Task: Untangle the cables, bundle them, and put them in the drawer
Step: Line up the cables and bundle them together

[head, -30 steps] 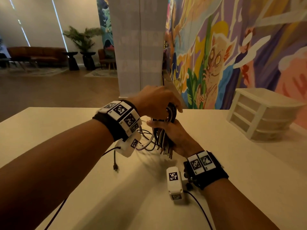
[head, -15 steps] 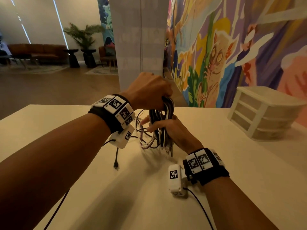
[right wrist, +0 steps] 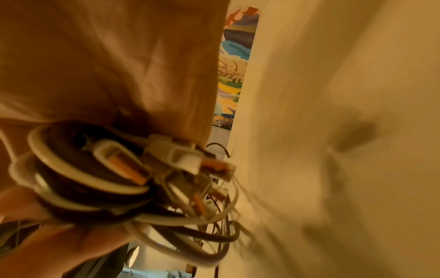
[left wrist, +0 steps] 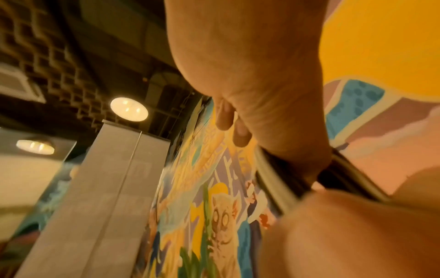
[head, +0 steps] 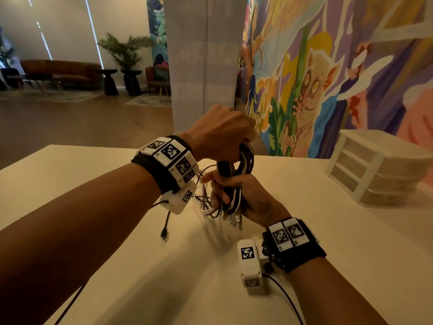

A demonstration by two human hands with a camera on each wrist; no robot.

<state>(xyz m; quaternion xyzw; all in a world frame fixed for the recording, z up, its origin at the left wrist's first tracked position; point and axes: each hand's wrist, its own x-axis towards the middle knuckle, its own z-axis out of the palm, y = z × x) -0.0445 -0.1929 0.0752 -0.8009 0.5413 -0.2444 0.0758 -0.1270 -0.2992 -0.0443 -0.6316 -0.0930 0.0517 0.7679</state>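
Both hands gripping one upright bundle of black and white cables (head: pixel 236 184), held above the cream table (head: pixel 93 174).
Left hand (head: pixel 222 132) wraps its top loop, right hand (head: pixel 243 195) its middle (fingertips hidden); white plastic drawer unit (head: pixel 375 165) stands well right, closed.

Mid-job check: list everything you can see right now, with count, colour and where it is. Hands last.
cable bundle: one bunch, black and white cables, held upright above the table between both hands; plug ends hang from the bottom
loose cable end: one, black, hanging near the table below the left wrist
drawer unit: one, white, three drawers, all closed, far right of the table
table: one, cream
pillar: one, grey, behind the table
mural wall: one, multicoloured, right
sofa: one, brown, far left background
potted plant: one, green, background
left hand: grips the bundle's top
right hand: grips the bundle's middle
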